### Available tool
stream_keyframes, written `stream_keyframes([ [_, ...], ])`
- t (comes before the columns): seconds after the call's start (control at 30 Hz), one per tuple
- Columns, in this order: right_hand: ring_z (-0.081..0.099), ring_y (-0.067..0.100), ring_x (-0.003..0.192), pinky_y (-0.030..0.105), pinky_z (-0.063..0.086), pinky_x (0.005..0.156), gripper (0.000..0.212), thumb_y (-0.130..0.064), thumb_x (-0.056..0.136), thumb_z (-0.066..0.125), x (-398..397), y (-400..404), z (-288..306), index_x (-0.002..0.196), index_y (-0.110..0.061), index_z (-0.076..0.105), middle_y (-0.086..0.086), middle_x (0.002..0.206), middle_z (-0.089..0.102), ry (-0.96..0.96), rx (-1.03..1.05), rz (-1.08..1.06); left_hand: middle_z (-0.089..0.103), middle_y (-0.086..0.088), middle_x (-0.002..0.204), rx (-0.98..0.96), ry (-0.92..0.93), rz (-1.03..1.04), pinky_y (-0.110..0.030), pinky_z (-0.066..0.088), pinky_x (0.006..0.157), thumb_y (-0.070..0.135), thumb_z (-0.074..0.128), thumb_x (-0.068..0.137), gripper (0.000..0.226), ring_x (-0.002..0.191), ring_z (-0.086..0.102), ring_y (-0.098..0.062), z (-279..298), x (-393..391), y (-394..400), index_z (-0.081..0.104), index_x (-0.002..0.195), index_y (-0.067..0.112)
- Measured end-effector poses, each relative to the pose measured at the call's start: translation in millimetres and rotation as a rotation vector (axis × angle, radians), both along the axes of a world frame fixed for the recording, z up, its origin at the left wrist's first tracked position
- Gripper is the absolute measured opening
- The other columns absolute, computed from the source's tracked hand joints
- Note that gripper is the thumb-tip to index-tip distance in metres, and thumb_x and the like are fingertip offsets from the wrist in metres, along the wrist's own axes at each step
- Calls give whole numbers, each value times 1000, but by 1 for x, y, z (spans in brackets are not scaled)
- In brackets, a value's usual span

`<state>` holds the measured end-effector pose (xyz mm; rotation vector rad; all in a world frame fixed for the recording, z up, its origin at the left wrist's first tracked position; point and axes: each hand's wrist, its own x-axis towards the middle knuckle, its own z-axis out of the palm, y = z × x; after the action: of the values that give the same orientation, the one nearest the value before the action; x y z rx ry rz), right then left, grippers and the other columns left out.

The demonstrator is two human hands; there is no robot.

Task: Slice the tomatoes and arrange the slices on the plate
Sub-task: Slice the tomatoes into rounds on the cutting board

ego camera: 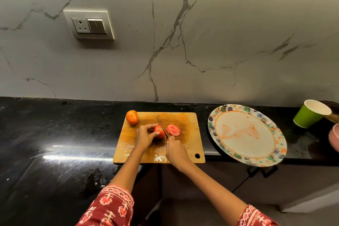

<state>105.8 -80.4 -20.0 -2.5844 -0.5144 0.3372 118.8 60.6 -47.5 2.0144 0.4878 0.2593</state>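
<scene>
On the wooden cutting board (185,145) my left hand (145,136) grips a red tomato (158,131) from its left side. My right hand (176,150) holds a knife (162,128) by the handle, its blade against the tomato's right face. Just right of the blade lies a cut slice (173,130), flat on the board. A whole orange-red tomato (132,117) sits at the board's far left corner. The patterned plate (246,158) lies to the right of the board, smeared with juice, with no slices on it.
A green paper cup (310,114) leans at the back right of the black counter (55,134). A pink object (334,138) shows at the right edge. The marble wall (183,42) with a socket panel (89,24) stands behind. The plate overhangs the counter's front edge.
</scene>
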Motion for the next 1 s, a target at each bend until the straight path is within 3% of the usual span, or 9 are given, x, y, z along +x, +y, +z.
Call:
stream_keyframes([
  [0.23,60,32,101,36,46,74,21,-12,100,34,-3,1,-3,115,-4,46,17,108,62,-34,-10,-10,60,-13,121,2,8,-15,-34,47,93,0,70,76,40,115,54,-27,0,1,3,62,115,7],
  [0.5,59,34,104,37,44,75,22,-9,99,33,1,4,-2,117,-3,44,18,111,61,-32,-35,-11,62,-12,113,4,-2,-24,-23,45,83,-1,70,76,29,108,56,-23,2,3,4,62,104,5],
  [0.73,59,34,106,37,45,77,21,-6,98,33,-3,6,-4,117,-4,43,18,112,61,-47,-63,-32,63,-11,110,8,1,-35,-24,46,84,0,71,75,28,106,57,-22,1,4,6,63,101,8],
  [1.0,59,34,106,33,38,69,22,-7,98,36,13,21,-2,117,-2,45,18,114,60,-5,-5,-47,65,-11,107,1,-6,-66,-27,48,86,0,73,73,27,105,59,-22,2,5,8,65,98,8],
])
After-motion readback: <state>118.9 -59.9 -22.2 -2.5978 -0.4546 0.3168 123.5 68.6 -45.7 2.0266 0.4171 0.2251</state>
